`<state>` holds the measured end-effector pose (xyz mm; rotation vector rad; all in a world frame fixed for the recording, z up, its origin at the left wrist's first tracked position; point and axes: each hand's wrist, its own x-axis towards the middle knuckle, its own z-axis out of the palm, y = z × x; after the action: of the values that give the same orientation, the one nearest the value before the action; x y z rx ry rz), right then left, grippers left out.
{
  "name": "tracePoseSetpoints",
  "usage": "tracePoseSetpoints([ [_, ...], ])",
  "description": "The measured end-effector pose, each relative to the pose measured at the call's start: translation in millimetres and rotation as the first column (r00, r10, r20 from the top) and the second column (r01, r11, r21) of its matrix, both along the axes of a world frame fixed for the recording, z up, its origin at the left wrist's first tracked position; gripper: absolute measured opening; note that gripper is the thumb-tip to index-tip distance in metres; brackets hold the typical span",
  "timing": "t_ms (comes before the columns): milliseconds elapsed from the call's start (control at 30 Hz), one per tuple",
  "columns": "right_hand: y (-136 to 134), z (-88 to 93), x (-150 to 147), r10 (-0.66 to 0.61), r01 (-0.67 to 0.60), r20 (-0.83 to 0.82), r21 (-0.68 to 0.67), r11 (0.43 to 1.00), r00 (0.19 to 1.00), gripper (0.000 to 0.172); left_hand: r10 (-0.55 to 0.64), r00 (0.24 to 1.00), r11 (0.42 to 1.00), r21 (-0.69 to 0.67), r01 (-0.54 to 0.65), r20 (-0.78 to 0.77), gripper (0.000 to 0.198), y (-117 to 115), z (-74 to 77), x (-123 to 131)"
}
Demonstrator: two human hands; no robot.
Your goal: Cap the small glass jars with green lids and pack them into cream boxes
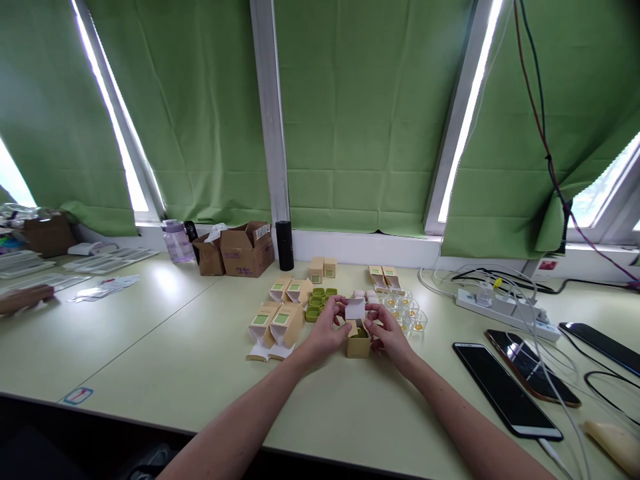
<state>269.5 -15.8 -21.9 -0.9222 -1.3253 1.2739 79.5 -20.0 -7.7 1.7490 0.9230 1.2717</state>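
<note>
A small kraft cardboard box [359,347] stands on the table with its top flaps up, the white inner side of the back flap showing. Something green sits inside it. My left hand [326,327] pinches the box's left side and flap; my right hand [391,337] grips its right side. Behind my left hand are several green square cups [315,312]. Clear cups with yellow centres [418,324] stand behind my right hand, beside pale pink pieces [370,294]. Left of my hands lie several open kraft boxes with green labels [283,322].
Two kraft boxes [316,271] stand farther back, with open ones [391,277] to their right. Phones [505,387], cables and a power strip [507,313] occupy the right. A brown carton [248,252], black cylinder [285,245] and bottle [177,241] line the back. Another person's hand [27,299] is far left.
</note>
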Motion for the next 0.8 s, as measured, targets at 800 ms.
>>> tracePoseSetpoints([
  [800, 7, -10.3, -1, -0.002, -0.001, 0.052, 0.074, 0.997, 0.999, 0.045, 0.245, 0.923, 0.918, 0.378, -0.122, -0.296, 0.025, -14, 4.6, -5],
])
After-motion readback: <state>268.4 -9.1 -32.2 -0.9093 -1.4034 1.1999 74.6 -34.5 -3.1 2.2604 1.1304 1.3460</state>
